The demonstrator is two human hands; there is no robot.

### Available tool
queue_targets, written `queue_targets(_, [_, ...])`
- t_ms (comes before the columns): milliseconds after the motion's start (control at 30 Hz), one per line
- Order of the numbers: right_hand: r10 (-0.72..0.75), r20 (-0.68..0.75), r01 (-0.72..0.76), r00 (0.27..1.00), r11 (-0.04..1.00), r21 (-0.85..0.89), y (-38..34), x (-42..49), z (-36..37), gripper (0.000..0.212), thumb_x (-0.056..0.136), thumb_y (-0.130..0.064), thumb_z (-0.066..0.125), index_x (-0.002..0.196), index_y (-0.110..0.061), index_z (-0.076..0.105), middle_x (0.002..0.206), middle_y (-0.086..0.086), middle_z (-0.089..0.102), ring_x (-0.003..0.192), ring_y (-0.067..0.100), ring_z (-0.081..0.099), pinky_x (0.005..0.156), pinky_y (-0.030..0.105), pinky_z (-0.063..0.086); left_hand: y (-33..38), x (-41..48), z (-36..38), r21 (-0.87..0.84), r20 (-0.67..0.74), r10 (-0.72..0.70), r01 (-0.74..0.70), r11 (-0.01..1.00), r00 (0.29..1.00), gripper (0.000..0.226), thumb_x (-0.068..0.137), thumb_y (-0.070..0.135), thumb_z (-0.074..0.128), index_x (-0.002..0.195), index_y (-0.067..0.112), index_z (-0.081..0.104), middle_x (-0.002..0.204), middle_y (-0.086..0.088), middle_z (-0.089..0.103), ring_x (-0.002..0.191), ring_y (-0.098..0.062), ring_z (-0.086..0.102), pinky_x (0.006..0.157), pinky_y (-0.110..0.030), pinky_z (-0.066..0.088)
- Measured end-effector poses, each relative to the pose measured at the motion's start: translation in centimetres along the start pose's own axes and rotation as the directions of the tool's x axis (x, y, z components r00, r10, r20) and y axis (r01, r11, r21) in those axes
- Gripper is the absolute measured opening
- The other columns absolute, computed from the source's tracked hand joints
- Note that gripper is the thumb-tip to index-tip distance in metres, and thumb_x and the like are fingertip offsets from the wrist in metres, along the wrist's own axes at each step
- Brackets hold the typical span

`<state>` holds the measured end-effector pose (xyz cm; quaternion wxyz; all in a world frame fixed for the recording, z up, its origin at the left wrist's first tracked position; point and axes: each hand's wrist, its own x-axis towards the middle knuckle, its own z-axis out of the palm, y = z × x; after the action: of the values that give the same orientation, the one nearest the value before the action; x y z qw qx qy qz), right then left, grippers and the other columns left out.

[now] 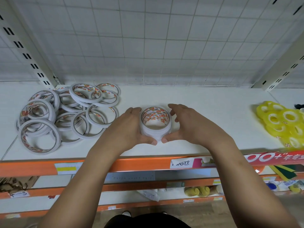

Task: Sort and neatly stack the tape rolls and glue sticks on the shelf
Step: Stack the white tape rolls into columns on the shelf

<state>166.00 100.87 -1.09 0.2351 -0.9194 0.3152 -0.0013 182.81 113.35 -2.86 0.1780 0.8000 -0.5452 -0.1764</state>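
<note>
So far only one short stack of white tape rolls (154, 134) stands mid-way along the shelf (213, 116) — left hand (131, 127) and right hand (189, 124) cup it, fingers (135, 111) curled round its sides. Most remains, I judge — the loose pile (65, 116) lies jumbled at left, yellow rolls (283, 124) are heaped far right, and no glue sticks show.

White wire grid (148, 46) behind — handwritten price label (181, 163), red banner (271, 157) below.

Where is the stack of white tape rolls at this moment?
In the head view, the stack of white tape rolls stands mid-shelf, held between the left hand and right hand, right of the loose pile of rolls.
</note>
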Motion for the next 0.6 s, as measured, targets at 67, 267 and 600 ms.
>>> queue_targets(67, [-0.017,0.015,0.017,1.000,1.000,-0.005,-0.4,0.3,-0.2,0.108,0.058,-0.053,0.088,0.145,-0.017,0.035,0.136,0.002,0.049,0.118,0.018,0.052,0.098,0.032,0.044,0.2,0.4,-0.2,-0.002,0.005,0.004,-0.004,1.000,1.000,0.105,0.052,0.057,0.088,0.137,0.018,0.041,0.130,0.000,0.050,0.115,-0.022,0.053,0.092,-0.037,0.047])
queue_targets(267, [-0.040,0.051,0.038,0.998,0.999,0.034,-0.7,1.6,0.3,0.089,0.054,-0.056,0.089,0.126,-0.022,0.049,0.117,-0.003,0.057,0.106,0.016,0.054,0.091,0.032,0.048,0.2,1.4,-0.4,0.035,0.019,0.023,-0.023,0.999,1.000,0.092,0.049,0.061,0.087,0.121,0.016,0.050,0.113,0.000,0.055,0.104,-0.021,0.055,0.085,-0.039,0.050])
queue_targets(600, [-0.076,0.124,0.067,0.989,0.995,0.072,-0.5,1.7,0.2,0.123,0.059,-0.048,0.090,0.153,-0.020,0.017,0.144,-0.004,0.036,0.129,0.015,0.041,0.105,0.030,0.041,0.3,1.4,-0.6,0.031,0.068,0.057,-0.059,0.998,0.996,0.109,0.049,0.055,0.090,0.139,0.019,0.038,0.128,-0.001,0.049,0.118,-0.021,0.051,0.095,-0.040,0.048])
